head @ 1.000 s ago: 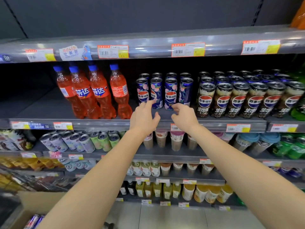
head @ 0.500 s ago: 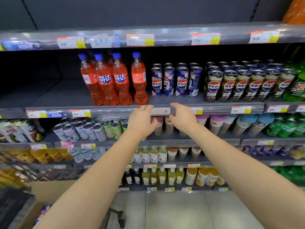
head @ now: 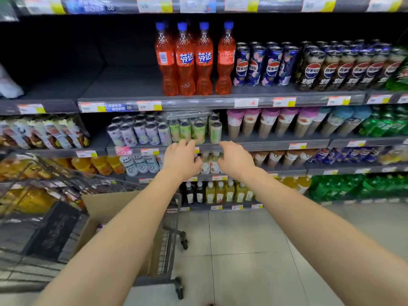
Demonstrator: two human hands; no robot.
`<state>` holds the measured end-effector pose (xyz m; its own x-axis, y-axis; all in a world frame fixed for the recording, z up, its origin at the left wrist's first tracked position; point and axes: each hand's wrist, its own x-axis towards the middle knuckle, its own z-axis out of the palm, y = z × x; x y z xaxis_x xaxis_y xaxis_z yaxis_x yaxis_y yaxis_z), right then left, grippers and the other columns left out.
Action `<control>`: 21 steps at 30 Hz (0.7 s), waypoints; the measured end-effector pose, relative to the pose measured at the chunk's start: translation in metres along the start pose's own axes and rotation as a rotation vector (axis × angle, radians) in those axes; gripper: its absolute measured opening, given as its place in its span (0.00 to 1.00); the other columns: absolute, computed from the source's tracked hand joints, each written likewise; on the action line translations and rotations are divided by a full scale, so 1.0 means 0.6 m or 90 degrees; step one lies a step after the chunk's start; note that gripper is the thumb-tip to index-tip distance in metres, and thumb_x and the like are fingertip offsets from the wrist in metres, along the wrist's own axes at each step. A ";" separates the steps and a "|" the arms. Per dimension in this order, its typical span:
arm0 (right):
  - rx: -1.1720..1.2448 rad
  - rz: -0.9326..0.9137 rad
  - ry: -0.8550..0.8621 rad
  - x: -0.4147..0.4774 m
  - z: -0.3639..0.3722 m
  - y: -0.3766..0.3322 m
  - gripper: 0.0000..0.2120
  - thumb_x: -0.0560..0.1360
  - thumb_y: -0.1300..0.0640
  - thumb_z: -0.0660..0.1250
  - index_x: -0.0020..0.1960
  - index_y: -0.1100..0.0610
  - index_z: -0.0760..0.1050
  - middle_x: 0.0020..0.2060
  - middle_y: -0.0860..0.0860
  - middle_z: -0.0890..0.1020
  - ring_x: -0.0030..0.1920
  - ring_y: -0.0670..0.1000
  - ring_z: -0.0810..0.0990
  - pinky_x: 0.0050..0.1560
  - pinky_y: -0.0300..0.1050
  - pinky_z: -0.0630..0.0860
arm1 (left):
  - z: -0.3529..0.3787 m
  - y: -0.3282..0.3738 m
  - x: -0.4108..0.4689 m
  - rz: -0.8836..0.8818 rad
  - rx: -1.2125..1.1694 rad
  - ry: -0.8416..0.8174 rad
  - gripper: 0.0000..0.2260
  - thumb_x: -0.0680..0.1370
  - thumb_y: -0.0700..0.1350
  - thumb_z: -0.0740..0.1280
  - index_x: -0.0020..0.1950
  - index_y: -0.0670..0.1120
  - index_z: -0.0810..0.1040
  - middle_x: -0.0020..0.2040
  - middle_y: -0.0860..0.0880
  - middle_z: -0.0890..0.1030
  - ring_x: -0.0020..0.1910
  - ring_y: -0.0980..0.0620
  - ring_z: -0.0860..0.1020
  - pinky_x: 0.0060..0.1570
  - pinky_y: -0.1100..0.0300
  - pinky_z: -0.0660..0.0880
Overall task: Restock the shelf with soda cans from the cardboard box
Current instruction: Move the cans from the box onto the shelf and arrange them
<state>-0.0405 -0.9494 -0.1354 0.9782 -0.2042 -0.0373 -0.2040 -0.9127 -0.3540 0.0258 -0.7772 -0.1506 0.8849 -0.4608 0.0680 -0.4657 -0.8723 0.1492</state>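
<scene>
Reaching forward side by side, the bare left hand (head: 181,159) and bare right hand (head: 237,160) hover in front of the lower rows of drinks. Both hold nothing, with fingers loosely bent and a little apart. Slim dark-blue soda cans (head: 262,65) stand upright on the dark grey metal shelf (head: 123,89) above the hands, between orange plastic soda bottles (head: 192,60) and black-and-brown cans (head: 344,69). At lower left a brown cardboard box (head: 106,205) sits in a wire shopping trolley (head: 169,244) — the left forearm hides most of its contents.
</scene>
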 end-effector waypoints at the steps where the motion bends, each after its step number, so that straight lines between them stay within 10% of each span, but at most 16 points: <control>1: -0.009 0.001 -0.011 -0.013 0.007 -0.011 0.26 0.79 0.57 0.63 0.77 0.54 0.65 0.74 0.56 0.69 0.72 0.58 0.71 0.61 0.54 0.76 | 0.000 -0.012 -0.017 -0.010 -0.001 -0.001 0.26 0.81 0.57 0.62 0.77 0.49 0.68 0.69 0.43 0.74 0.66 0.39 0.74 0.64 0.45 0.74; 13: -0.023 -0.051 -0.075 -0.199 0.124 -0.115 0.22 0.80 0.58 0.62 0.73 0.55 0.66 0.66 0.55 0.76 0.60 0.59 0.78 0.44 0.49 0.75 | -0.003 -0.127 -0.299 -0.114 0.025 -0.066 0.25 0.81 0.57 0.64 0.75 0.49 0.69 0.67 0.43 0.75 0.63 0.39 0.76 0.60 0.45 0.77; 21: 0.010 -0.082 -0.130 -0.259 0.203 -0.216 0.21 0.79 0.62 0.63 0.71 0.56 0.69 0.66 0.56 0.75 0.61 0.60 0.76 0.54 0.57 0.80 | -0.001 -0.248 -0.436 -0.196 0.067 -0.129 0.24 0.80 0.57 0.65 0.73 0.48 0.69 0.65 0.43 0.76 0.61 0.39 0.77 0.57 0.48 0.76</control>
<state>-0.1611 -0.7562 -0.1972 0.9839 -0.0099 -0.1782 -0.0786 -0.9205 -0.3828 -0.1363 -0.5266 -0.1902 0.9687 -0.1879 -0.1623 -0.1855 -0.9822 0.0298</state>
